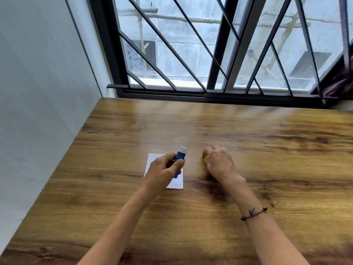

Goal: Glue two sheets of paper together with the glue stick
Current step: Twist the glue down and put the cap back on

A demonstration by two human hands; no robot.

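A blue glue stick point(180, 155) with its white glue end uncovered points up and away, and my left hand point(164, 169) grips it round the barrel. Under that hand a white sheet of paper point(152, 161) lies flat on the wooden table point(210, 127); my hand and wrist cover much of it. I can make out only one sheet. To the right, my right hand point(219, 163) is curled round a small yellow cap point(205, 158), of which only an edge shows. The two hands are a short way apart.
The table runs back to a barred window point(210, 54) and left to a pale wall point(38, 92). A dark patterned cloth point(340, 83) hangs at the far right. A bead bracelet point(254, 213) is on my right wrist.
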